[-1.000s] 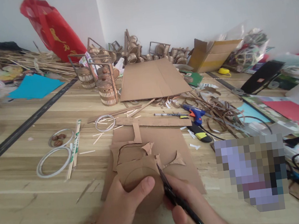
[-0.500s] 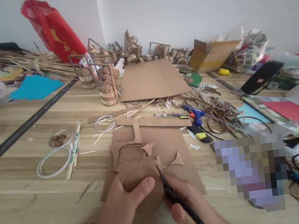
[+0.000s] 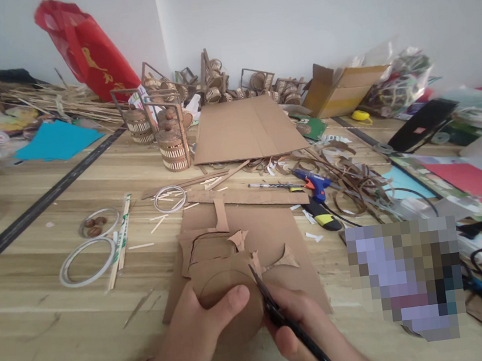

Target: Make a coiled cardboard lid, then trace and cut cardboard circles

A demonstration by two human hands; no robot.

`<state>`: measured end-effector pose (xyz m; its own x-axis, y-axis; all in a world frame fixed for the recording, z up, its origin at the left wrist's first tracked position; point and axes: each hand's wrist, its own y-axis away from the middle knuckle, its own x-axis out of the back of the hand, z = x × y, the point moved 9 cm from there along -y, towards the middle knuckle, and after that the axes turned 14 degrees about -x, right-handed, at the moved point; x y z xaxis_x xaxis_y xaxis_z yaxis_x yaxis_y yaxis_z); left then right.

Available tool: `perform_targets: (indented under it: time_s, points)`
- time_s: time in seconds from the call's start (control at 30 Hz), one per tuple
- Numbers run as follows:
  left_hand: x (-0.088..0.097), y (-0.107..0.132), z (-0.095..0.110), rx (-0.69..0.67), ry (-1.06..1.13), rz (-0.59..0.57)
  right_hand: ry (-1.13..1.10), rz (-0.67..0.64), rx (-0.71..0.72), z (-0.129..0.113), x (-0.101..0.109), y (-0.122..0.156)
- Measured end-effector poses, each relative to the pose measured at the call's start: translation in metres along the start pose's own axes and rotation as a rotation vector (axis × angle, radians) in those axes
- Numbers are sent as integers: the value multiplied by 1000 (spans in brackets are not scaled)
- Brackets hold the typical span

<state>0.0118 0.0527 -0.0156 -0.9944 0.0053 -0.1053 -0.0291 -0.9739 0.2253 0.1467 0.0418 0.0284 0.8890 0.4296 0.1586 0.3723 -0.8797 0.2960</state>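
Note:
A piece of brown cardboard (image 3: 223,267) with a curved line drawn on it is pinched in my left hand (image 3: 209,319), thumb on top and fingers hidden beneath. My right hand (image 3: 304,319) grips black scissors (image 3: 302,340), whose blades lie at the cardboard's right edge. That edge is rounded, and a cut flap stands up by the scissor tips. Under both hands lies a larger cardboard sheet (image 3: 272,223). Torn-looking cardboard offcuts (image 3: 288,256) rest on it, along with a cardboard piece bearing a dark curved outline (image 3: 211,242).
A blue glue gun (image 3: 318,185) and a black-and-yellow tool handle (image 3: 324,217) lie right of the sheet, near tangled brown strips (image 3: 350,176). Tape rings (image 3: 88,262) are at left. Small slatted baskets (image 3: 173,148) stand behind, beside a big cardboard panel (image 3: 247,127).
The scissor blades have shifted slightly at the cardboard's edge, their tips now a little further left. My left hand and the cardboard stay almost still.

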Motion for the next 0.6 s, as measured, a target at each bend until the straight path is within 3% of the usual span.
perform_targets:
  time_s: [0.6]
  points:
    - [1, -2, -2, 12, 26, 23, 31, 40, -30, 9, 1, -2]
